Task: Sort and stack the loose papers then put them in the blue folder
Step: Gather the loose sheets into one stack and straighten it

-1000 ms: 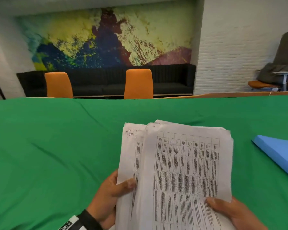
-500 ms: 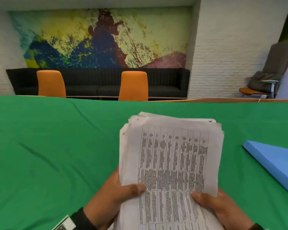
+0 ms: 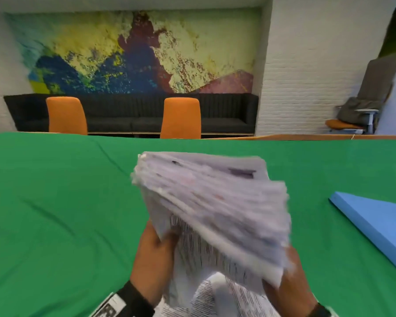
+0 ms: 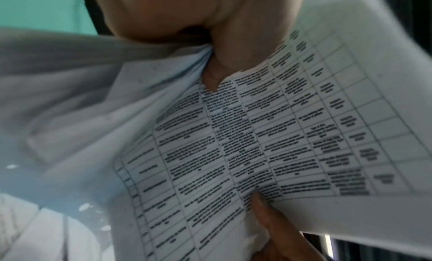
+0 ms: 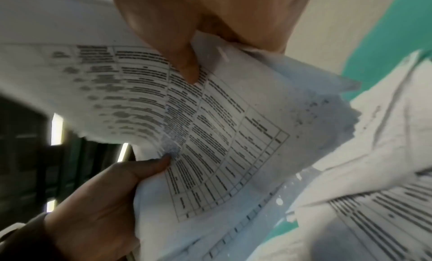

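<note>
A thick stack of printed papers (image 3: 215, 202) with tables on them hangs in the air over the green table (image 3: 55, 202), tipped forward so its fanned top edge faces me, blurred by motion. My left hand (image 3: 153, 255) grips the stack's lower left edge, thumb on the printed face. My right hand (image 3: 288, 284) holds the lower right edge from below. The left wrist view shows the printed sheets (image 4: 257, 135) bending, pinched between thumb and fingers. The right wrist view shows the same papers (image 5: 210, 126) pinched, with my left hand (image 5: 93, 209) beside them. The blue folder (image 3: 380, 227) lies shut at the right.
Two orange chairs (image 3: 181, 117) stand at the table's far edge before a black sofa (image 3: 133, 113). Another chair with grey cloth (image 3: 357, 110) is at the far right. The green cloth has a few creases.
The stack, held upright facing me before, has tipped forward and down so its top edge fans toward me. Both hands kept hold of it.
</note>
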`<control>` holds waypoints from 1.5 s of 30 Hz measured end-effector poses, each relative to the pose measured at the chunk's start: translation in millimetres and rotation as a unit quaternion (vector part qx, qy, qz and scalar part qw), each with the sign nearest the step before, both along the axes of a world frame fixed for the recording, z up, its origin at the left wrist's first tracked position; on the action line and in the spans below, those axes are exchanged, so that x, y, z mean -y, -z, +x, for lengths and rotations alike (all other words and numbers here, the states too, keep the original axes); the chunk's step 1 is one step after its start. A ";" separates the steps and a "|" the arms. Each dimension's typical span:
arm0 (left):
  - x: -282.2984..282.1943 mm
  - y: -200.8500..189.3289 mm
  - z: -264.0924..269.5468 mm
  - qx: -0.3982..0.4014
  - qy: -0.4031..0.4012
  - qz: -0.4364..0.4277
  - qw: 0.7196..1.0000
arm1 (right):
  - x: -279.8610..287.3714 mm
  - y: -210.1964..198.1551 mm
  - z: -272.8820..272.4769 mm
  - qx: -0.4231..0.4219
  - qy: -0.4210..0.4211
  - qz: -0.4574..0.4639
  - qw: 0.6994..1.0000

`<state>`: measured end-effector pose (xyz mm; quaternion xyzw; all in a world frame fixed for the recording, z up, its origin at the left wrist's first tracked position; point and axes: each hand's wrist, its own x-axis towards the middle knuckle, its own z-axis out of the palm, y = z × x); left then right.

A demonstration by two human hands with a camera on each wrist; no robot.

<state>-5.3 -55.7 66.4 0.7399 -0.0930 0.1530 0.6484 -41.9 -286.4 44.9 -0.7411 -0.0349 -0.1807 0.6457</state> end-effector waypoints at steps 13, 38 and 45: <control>4.4 8.0 -19.1 0.014 0.012 0.001 1.000 | -10.4 -13.1 -15.7 0.010 0.003 -0.067 0.998; -3.3 -13.4 -12.9 0.079 0.067 -0.104 0.989 | 44.0 -114.9 -8.3 0.105 -0.026 -0.257 0.960; 0.3 2.3 -6.1 0.036 0.097 -0.117 0.988 | 45.3 -51.2 -8.4 -0.057 -0.190 0.028 0.980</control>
